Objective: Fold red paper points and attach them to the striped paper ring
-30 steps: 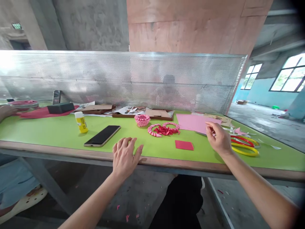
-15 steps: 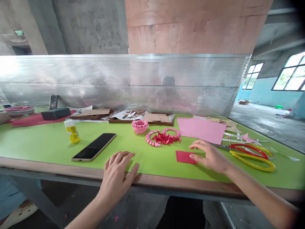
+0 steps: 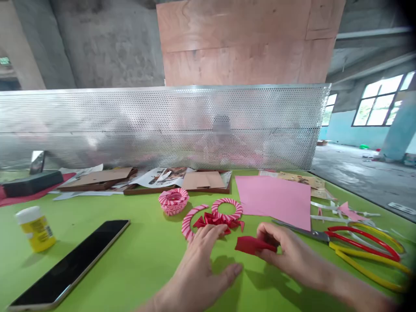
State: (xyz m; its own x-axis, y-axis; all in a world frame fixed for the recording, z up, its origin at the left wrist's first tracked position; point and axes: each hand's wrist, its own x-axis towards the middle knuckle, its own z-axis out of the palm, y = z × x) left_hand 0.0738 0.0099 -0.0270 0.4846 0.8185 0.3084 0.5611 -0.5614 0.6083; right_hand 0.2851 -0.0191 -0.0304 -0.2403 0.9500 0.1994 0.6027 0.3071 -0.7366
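Observation:
My right hand [image 3: 290, 255] pinches a small red paper piece [image 3: 251, 245] and holds it lifted just above the green table [image 3: 130, 255]. My left hand [image 3: 203, 266] lies flat on the table with fingers spread, its fingertips close to a pile of red folded paper pieces [image 3: 216, 221]. Two pink-and-white striped paper rings [image 3: 227, 209] lie around that pile, and a small striped paper basket [image 3: 173, 201] stands just behind them. A pink paper sheet [image 3: 276, 198] lies behind my right hand.
Red and yellow scissors [image 3: 360, 245] lie at the right. A black phone [image 3: 69, 264] and a yellow glue bottle [image 3: 36, 229] sit at the left. Cardboard pieces [image 3: 201, 180] and paper scraps line the perforated metal screen [image 3: 162, 125] at the back.
My right hand came down from the pink sheet to the red paper piece and lifted it. My left hand slid forward from the table edge toward the red pile. The view moved closer.

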